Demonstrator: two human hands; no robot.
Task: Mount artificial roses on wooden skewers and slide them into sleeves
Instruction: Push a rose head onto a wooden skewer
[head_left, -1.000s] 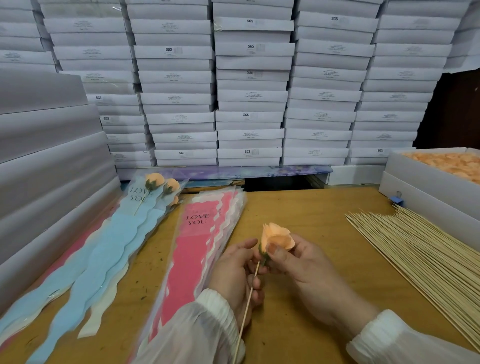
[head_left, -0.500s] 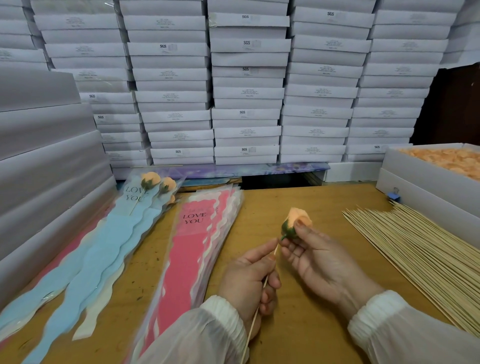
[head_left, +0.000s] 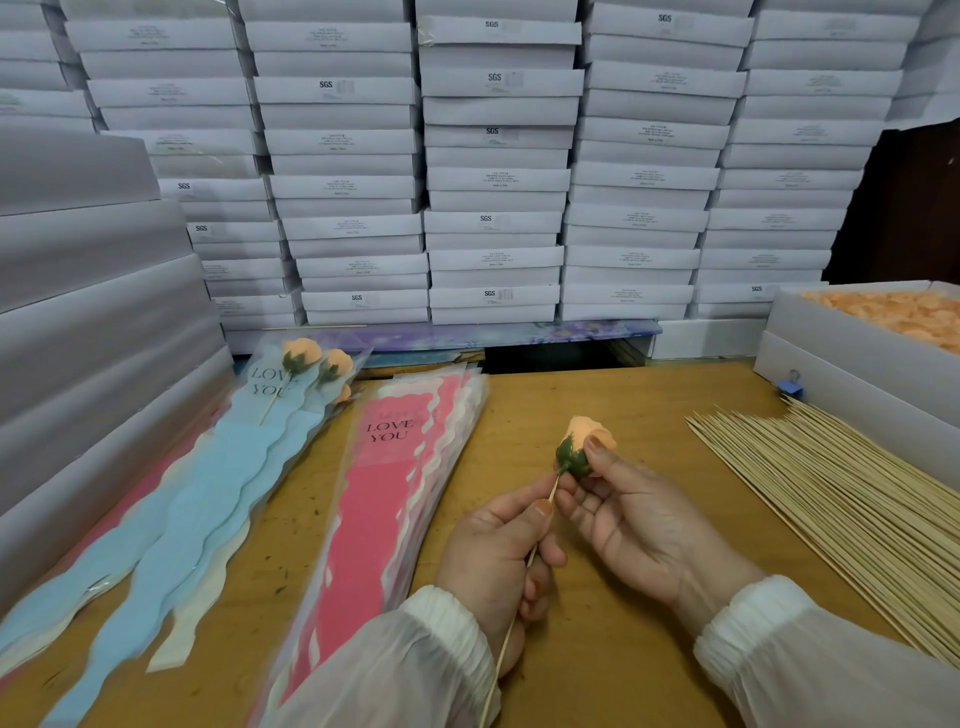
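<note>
My right hand pinches a peach artificial rose by its head, green base turned toward me. My left hand grips a thin wooden skewer, whose tip meets the rose's green base. The skewer's lower end runs down past my left sleeve. A stack of pink "LOVE YOU" sleeves lies just left of my hands. Further left lie blue sleeves holding finished roses.
A large pile of loose skewers covers the table on the right. Behind it stands a white box of peach rose heads. Stacked white boxes wall the back and left side. The wooden table shows between.
The rose has tipped from upright with petals facing me to lying sideways, green base toward me. Both hands shifted slightly right and away, and the skewer tip now sits at the base.
</note>
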